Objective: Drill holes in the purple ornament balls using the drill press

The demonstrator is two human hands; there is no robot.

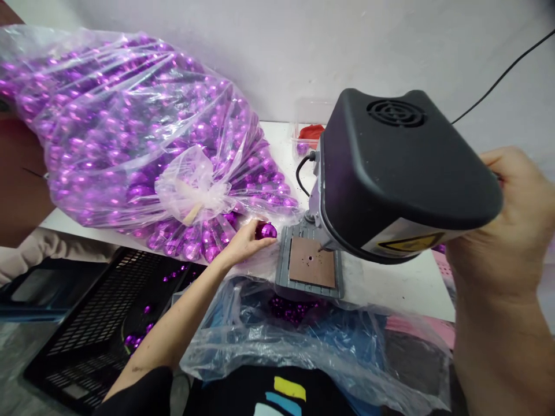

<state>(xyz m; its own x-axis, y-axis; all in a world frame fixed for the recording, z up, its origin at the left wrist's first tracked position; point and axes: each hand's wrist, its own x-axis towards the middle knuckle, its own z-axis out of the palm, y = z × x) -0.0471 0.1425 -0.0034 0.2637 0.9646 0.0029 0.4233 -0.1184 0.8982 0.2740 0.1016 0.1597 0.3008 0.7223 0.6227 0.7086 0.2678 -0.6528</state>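
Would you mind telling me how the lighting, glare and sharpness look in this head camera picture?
Head view: even, soft light; white glare streaks the clear bag of purple balls; the left hand holding one purple ball is fairly sharp; the right hand beside the black machine head is close and slightly soft; straight edges bow toward the frame's borders.

Single head-worn view, looks forward and down over white table point(407, 283) toward pale wall. Very near: black machine head point(390, 167) fills right centre, its base plate point(311, 261) just below. Tied bag of purple balls point(130, 138) spans upper left. Left hand point(245, 241) reaches in from bottom, right hand point(507, 225) at right edge. No second view.
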